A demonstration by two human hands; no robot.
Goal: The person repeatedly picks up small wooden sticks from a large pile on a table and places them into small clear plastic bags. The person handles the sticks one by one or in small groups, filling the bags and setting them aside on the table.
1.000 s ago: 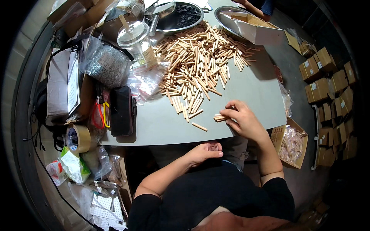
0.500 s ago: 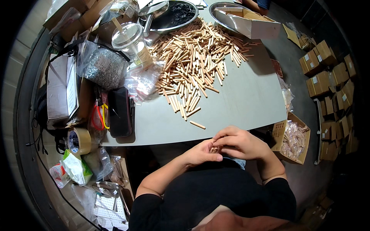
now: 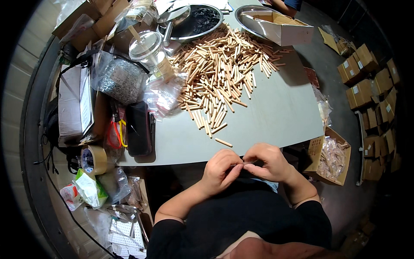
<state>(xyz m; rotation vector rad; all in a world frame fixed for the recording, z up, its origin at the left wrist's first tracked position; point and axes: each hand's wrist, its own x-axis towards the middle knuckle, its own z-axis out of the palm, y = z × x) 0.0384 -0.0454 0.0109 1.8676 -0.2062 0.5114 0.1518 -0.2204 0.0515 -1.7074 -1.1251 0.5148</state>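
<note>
Both hands meet fingertip to fingertip just off the near edge of the grey table (image 3: 276, 116), in front of my body. My left hand (image 3: 221, 169) is curled, its thumb and forefinger pinched together. My right hand (image 3: 268, 163) is closed in a similar pinch, its tips touching those of the left. Whatever lies between or inside the fingers is hidden or too small to name. Beyond them, a single wooden dowel (image 3: 224, 142) lies near the table's edge. Behind it spreads a large heap of short wooden dowels (image 3: 224, 73).
At left are a black case (image 3: 139, 129), scissors (image 3: 116, 131), a tape roll (image 3: 94, 159), a bag of small metal parts (image 3: 118, 77) and a lidded plastic cup (image 3: 148, 52). Far back stand metal bowls (image 3: 217, 30). A box of packets (image 3: 332, 159) sits at right.
My left hand has turned over and moved left, hiding the small wooden ends that showed in it. My right hand has drawn off it, and the two now meet at the fingertips.
</note>
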